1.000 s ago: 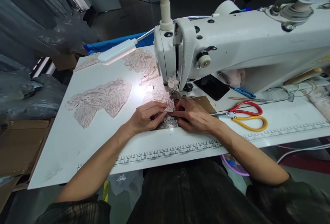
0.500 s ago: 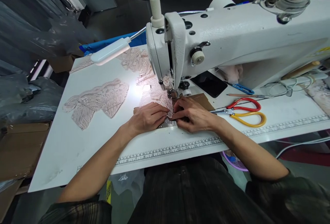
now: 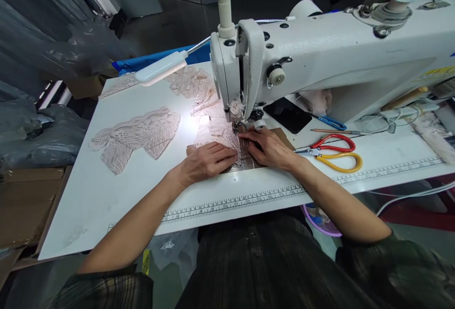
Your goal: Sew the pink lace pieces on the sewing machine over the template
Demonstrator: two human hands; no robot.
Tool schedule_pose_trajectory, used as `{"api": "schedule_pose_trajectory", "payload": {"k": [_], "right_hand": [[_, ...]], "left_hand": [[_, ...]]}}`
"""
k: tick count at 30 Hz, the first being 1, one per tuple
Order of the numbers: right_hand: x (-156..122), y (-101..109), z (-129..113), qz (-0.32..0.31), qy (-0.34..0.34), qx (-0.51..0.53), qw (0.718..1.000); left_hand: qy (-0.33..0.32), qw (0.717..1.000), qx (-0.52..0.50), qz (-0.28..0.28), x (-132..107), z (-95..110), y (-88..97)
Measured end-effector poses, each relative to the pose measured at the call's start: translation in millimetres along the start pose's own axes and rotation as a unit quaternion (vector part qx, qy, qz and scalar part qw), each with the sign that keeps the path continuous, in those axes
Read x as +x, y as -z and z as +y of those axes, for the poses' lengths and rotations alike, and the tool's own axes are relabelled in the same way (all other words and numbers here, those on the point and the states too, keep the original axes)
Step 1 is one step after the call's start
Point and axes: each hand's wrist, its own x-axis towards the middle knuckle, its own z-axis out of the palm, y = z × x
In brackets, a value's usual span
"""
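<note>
Since a second ago the right hand [image 3: 270, 148] has slid forward, its fingertips now just beside the needle, leaving bare metal plate in front of it where the two hands met before; the left hand [image 3: 208, 161] has barely shifted. Both hands lie flat, palms down, pressing the lace [image 3: 216, 131] onto the bed of the machine [image 3: 320, 62], left of the needle and right of it, a small gap between them. More lace [image 3: 137, 136] lies well left of the machine under the lamp [image 3: 161, 67]. Scissors [image 3: 332, 155] rest right of the needle, near the right wrist.
</note>
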Motion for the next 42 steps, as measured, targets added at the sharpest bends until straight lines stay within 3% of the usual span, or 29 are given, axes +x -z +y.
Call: {"api": "schedule_pose_trajectory", "payload": {"k": [4, 20, 30, 36, 40, 42], "right_hand": [[-1, 0, 2, -0.025, 0.043, -0.007, 0.999], [-1, 7, 1, -0.059, 0.072, 0.028, 0.995], [-2, 6, 2, -0.062, 0.096, 0.016, 0.993], [-2, 7, 0, -0.063, 0.089, 0.013, 0.994], [-2, 8, -2, -0.058, 0.088, 0.006, 0.994], [-3, 7, -3, -0.056, 0.086, 0.004, 0.995]], "left_hand": [[0.005, 1.000, 0.008, 0.003, 0, 1, -0.9], [0.042, 0.998, -0.048, -0.029, 1, 2, 1.9], [0.021, 0.999, 0.012, -0.040, 3, 4, 2.2], [0.075, 0.991, -0.080, -0.070, 7, -2, 5.6], [0.065, 0.980, -0.150, -0.110, 11, -13, 8.3], [0.064, 0.979, -0.163, -0.101, 12, -16, 7.5]]}}
